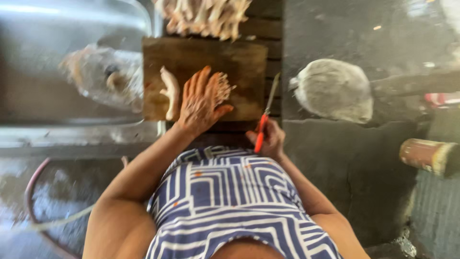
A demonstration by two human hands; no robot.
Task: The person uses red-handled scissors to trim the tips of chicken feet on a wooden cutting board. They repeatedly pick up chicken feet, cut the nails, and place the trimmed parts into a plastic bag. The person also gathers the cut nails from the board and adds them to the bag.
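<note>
While a pale plucked chicken carcass (103,76) lies in the steel basin (28,57), left hand (201,101) presses flat, fingers spread, on pale chicken feet (223,86) atop the brown wooden cutting board (239,62); right hand (269,139) clamps the orange-handled knife (265,120). Floor: dark wet concrete (335,163).

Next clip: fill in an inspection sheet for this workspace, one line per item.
Surface: wooden cutting board on dark slats.
Job's things: pale meat pieces on board; knife, orange handle.
Clutter: heap of pale pieces behind board; grey rounded lump; cylinder at right.
Hands: left hand flat on pieces; right hand grips knife.
Cables: hose lower left.
Surroundings: metal basin at left; blurred.
</note>
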